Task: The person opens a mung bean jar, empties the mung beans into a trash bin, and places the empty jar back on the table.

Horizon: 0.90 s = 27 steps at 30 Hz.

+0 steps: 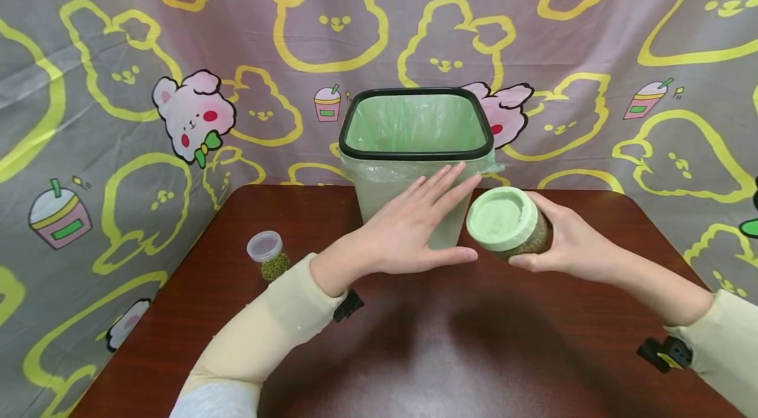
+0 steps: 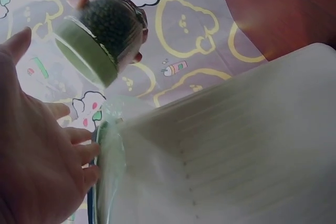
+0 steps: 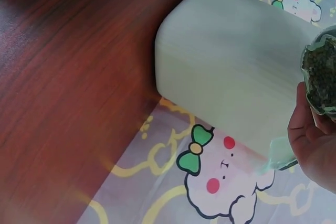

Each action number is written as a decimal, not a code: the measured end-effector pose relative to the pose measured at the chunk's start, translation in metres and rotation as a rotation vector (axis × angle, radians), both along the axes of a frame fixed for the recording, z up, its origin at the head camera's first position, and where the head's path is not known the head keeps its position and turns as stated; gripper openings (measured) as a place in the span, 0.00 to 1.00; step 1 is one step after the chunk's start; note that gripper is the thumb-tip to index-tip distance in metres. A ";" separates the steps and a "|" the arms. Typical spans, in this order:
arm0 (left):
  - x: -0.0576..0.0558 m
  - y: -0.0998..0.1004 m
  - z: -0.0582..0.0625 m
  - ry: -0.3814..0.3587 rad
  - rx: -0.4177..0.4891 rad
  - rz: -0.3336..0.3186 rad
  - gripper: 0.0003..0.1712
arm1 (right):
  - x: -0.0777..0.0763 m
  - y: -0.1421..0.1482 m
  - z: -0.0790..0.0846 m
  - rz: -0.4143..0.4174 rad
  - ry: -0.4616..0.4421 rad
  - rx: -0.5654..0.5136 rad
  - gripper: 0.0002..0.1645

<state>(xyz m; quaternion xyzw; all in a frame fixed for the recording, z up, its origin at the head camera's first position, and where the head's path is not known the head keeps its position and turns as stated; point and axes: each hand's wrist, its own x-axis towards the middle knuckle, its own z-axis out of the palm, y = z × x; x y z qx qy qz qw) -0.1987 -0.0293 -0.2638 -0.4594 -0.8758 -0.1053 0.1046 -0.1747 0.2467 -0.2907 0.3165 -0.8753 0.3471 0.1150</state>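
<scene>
My right hand [image 1: 571,237] grips a clear jar [image 1: 535,238] around its side. Dark green grains fill the jar in the left wrist view, and a pale green screw lid [image 1: 500,217] faces up and toward my left hand. Fingers spread and straight, my left hand [image 1: 408,227] is held in front of the bin, its thumb pointing at the lid with a small gap between. Only part of the jar [image 3: 321,74] shows at the edge of the right wrist view, with the fingers beneath it.
A pale bin [image 1: 370,191] with a black rim and a green liner bag stands at the table's back. On the left of the brown table [image 1: 331,339] is a small jar [image 1: 274,266] of green beans with a clear lid. A patterned cloth [image 1: 379,3] hangs behind.
</scene>
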 end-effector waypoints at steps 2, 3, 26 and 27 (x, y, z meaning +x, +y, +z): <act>-0.003 0.001 0.002 -0.002 0.013 -0.021 0.53 | 0.000 -0.001 0.002 0.003 0.004 0.009 0.49; -0.004 0.002 0.003 -0.003 0.020 -0.033 0.53 | 0.000 -0.002 0.003 0.005 0.007 0.015 0.48; -0.012 0.007 0.007 -0.110 0.094 -0.209 0.54 | 0.003 -0.011 0.015 0.055 -0.035 0.098 0.48; -0.012 0.007 0.007 -0.116 0.095 -0.217 0.55 | 0.003 -0.011 0.015 0.058 -0.035 0.102 0.48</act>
